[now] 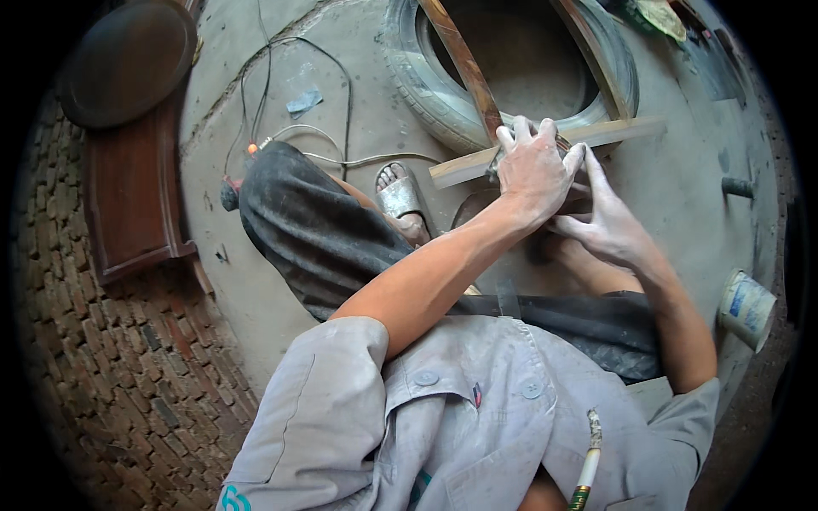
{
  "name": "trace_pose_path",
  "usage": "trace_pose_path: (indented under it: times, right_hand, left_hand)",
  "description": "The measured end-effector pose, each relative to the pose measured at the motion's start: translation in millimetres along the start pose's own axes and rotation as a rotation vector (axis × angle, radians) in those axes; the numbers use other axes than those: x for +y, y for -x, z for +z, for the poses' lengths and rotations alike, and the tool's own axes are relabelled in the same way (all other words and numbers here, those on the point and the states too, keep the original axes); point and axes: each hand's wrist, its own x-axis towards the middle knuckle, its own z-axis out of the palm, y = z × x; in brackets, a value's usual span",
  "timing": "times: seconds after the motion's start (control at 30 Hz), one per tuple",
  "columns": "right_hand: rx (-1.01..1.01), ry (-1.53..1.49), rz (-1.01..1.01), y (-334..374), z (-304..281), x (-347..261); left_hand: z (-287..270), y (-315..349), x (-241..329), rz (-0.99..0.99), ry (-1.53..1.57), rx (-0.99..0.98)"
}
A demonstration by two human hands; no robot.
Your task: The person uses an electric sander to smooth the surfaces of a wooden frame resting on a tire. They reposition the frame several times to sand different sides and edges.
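Note:
My left hand (535,175), coated in pale dust, curls over a dark, partly metallic object at the end of a light wooden crosspiece (626,130). The hand hides most of that object, so its kind does not show. My right hand (615,223), also dusty, is just to the right. Its index finger stretches up to the left hand's fingertips and its thumb stands apart. Two reddish-brown wooden bars (464,66) run from the crosspiece across a tyre (436,115) lying flat on the floor.
A pale cable (375,159) runs toward the crosspiece, past my sandalled foot (396,194). Dark cords (348,85) lie farther left. A brown wooden panel (136,187) with a round dark top (128,64) is at left. A bucket (747,308) stands right. A cigarette (588,464) shows low in front.

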Motion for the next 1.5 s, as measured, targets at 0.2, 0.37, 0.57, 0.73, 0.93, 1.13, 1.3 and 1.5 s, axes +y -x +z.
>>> trace_pose_path:
  times: [0.2,0.37,0.57,0.73,0.93,1.13,1.3,1.5]
  right_hand:
    - [0.293,0.578,-0.159,-27.0,28.1,3.1]
    - [0.316,0.788,-0.354,-61.8,26.6,4.2]
    - [0.167,0.889,-0.502,-69.4,31.0,-13.0]
    - [-0.005,0.979,-0.699,-89.4,72.4,-34.4]
    - [-0.197,1.051,-0.672,-97.3,80.7,-47.4]
    - [-0.224,1.070,-0.685,-98.6,97.8,-54.0]
    - [-0.270,1.083,-0.672,-98.4,97.3,-59.1]
    - [-0.257,1.067,-0.689,-98.1,98.7,-55.6]
  left_hand:
    - [16.0,10.0,-6.7,-0.114,0.383,0.129]
    - [-3.7,23.5,-51.9,-0.003,0.529,0.119]
    - [7.5,96.9,-178.8,-0.604,0.601,0.448]
    - [-4.3,91.3,-190.6,-0.880,1.097,0.442]
    - [-8.2,78.5,-185.9,-0.883,1.346,0.310]
    - [-6.9,74.2,-185.2,-0.938,1.487,0.269]
    - [-4.9,77.3,-186.6,-0.953,1.519,0.280]
    - [2.5,81.2,-193.8,-0.946,1.465,0.285]
